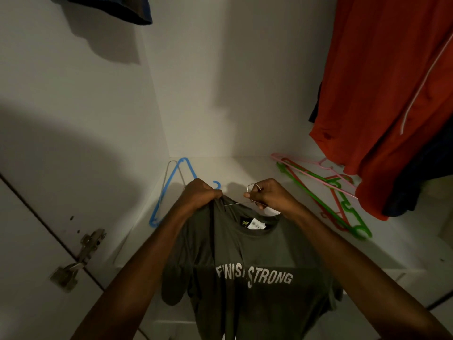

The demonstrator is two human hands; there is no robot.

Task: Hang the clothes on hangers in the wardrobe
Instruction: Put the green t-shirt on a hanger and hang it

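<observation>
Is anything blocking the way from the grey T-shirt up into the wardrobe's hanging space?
Nothing visible does. The grey T-shirt is held by the left hand and right hand, the latter gripping a wire hanger. The red garment hangs off to the right; the rail is out of view.

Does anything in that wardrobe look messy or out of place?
Yes: spare hangers lie loose on the wardrobe floor. A blue one leans in the left corner, and pink, green and red ones lie tangled at right, under the orange garment.

The grey T-shirt (245,253) reads "FINISH STRONG" in white across its chest.
</observation>
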